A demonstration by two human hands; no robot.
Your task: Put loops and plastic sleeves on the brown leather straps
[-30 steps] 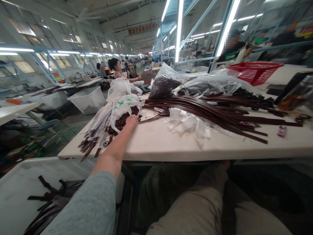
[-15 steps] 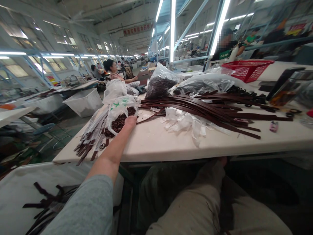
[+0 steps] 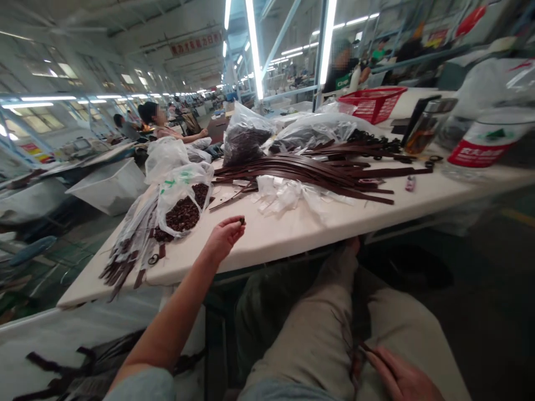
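Observation:
My left hand (image 3: 225,236) is over the front part of the table, fingertips pinched on a small dark piece (image 3: 242,221). Behind and left of it, an open clear plastic bag (image 3: 167,195) with green print spills a heap of small dark brown pieces (image 3: 186,211). My right hand (image 3: 403,372) is low at the right, over my lap. Its fingers are closed around a thin brown strip (image 3: 368,350), most of which is hidden. Long dark brown straps (image 3: 301,170) lie bundled across the table, beside crumpled white wrappings (image 3: 278,195).
Bagged straps (image 3: 125,245) lie at the table's left end. Filled plastic bags (image 3: 246,133), a red basket (image 3: 371,104), a glass bottle (image 3: 422,131) and a large clear plastic tub (image 3: 480,145) stand farther back. A white bin (image 3: 33,328) with straps is below left. Co-workers sit beyond.
My left hand has come away from the heap toward me, a small dark piece now visible in its fingertips. My right hand has entered view at the lower right. The view has turned right.

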